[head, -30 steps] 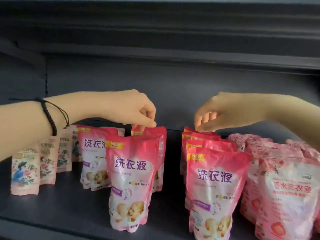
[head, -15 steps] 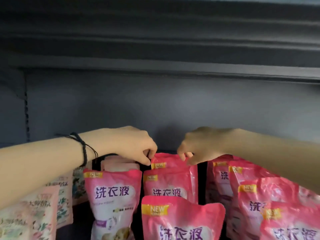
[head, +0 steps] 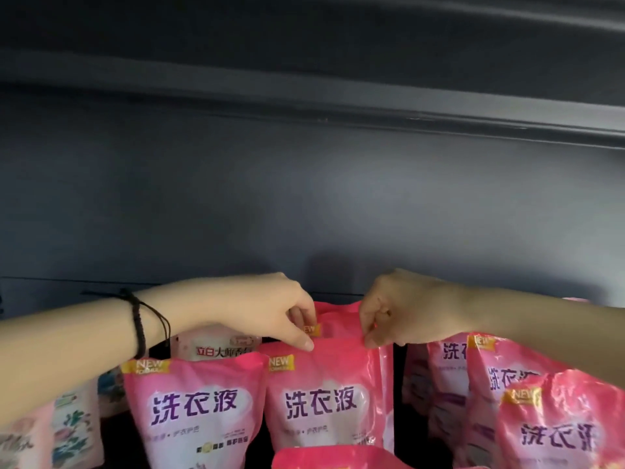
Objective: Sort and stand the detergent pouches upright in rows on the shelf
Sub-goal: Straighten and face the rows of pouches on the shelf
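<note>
- Pink glossy plastic detergent pouch (head: 338, 321) stands upright at the back of the middle row in the dark grey shelf unit (head: 304, 204), right behind a matching pink pouch with purple lettering (head: 321, 401).
- The left hand (head: 270, 313) pinches its upper left corner between thumb and fingers; the right hand (head: 402, 313) pinches the upper right corner.
- Another pink lettered pouch (head: 192, 407) stands just to the left, with a white pouch (head: 216, 348) behind it.
- A row of pink pouches (head: 554, 431) stands to the right.
- Pale floral pouches (head: 74, 431) stand at the far left.
- A black braided bracelet (head: 138, 319) circles the left wrist.
</note>
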Available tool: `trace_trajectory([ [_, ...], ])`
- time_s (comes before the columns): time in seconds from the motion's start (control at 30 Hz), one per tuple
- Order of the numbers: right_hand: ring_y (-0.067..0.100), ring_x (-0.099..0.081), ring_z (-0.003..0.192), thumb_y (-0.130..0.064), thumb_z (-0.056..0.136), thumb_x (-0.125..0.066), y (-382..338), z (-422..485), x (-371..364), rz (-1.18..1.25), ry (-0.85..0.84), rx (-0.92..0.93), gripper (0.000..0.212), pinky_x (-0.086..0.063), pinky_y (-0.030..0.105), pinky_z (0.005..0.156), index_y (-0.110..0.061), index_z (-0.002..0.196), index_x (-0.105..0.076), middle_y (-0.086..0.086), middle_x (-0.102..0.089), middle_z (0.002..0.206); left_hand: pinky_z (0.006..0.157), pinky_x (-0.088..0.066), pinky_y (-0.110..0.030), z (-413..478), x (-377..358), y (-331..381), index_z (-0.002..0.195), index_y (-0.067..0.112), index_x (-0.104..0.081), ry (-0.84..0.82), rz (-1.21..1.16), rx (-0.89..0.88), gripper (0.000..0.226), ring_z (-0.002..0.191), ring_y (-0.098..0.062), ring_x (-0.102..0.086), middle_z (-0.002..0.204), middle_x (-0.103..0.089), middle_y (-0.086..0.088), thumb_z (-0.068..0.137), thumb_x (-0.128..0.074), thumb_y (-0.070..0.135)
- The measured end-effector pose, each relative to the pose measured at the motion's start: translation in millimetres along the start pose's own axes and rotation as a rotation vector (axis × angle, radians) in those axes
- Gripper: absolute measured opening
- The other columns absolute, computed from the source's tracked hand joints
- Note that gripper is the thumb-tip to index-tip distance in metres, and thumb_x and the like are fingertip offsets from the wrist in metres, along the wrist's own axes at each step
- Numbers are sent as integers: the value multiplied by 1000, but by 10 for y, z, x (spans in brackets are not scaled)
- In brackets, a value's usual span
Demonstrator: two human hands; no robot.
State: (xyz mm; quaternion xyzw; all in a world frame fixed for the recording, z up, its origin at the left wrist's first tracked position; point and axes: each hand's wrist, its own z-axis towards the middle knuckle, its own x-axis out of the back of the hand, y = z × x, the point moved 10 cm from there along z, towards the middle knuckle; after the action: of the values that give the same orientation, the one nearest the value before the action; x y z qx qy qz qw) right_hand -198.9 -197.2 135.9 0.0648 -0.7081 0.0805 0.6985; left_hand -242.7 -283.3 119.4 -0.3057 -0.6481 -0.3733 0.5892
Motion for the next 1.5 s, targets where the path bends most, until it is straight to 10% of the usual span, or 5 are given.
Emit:
trace_trajectory([
  [0.17,-9,-53,54,-27,82,-72,3,-164,21,59,49,1,5,-42,13,57,-22,81,-73,-17,-60,58,53,-37,-19,-9,-63,149,78,14,-72,-18,-75,-56,24,54,-5,-47,59,-56,8,82,-73,38],
  [0.33,-4,-54,50,-27,84,-70,66,-413,178,153,48,-55,11,-48,20,61,-26,73,-69,-4,-67,65,53,-32,-20,-141,140,289,64,22,-67,92,-198,-63,23,52,-2,-40,55,-51,9,84,-72,32],
  [0.73,20,-67,87,-24,90,-62,154,-667,811,1258,564,31,22,-53,29,84,-12,107,-63,6,-71,94,60,-50,-21,-780,1162,179,67,11,-67,1052,-1020,-17,22,52,-4,-58,54,-62,7,84,-71,24],
  [0.9,18,-66,88,-21,92,-59,-110,-604,575,1389,464,-33,10,-51,34,91,-15,100,-63,3,-70,98,63,-48,-25,-1116,1416,218,67,8,-64,1110,-1021,-55,26,55,-10,-54,59,-57,0,85,-71,24],
  [1.5,6,-48,51,-17,96,-55,-1231,-1236,542,1561,1027,156,22,-44,19,51,-15,75,-53,-3,-53,60,56,-55,-21,-2427,1450,405,72,14,-70,1193,-965,-110,14,57,-5,-66,57,-67,8,81,-75,24],
])
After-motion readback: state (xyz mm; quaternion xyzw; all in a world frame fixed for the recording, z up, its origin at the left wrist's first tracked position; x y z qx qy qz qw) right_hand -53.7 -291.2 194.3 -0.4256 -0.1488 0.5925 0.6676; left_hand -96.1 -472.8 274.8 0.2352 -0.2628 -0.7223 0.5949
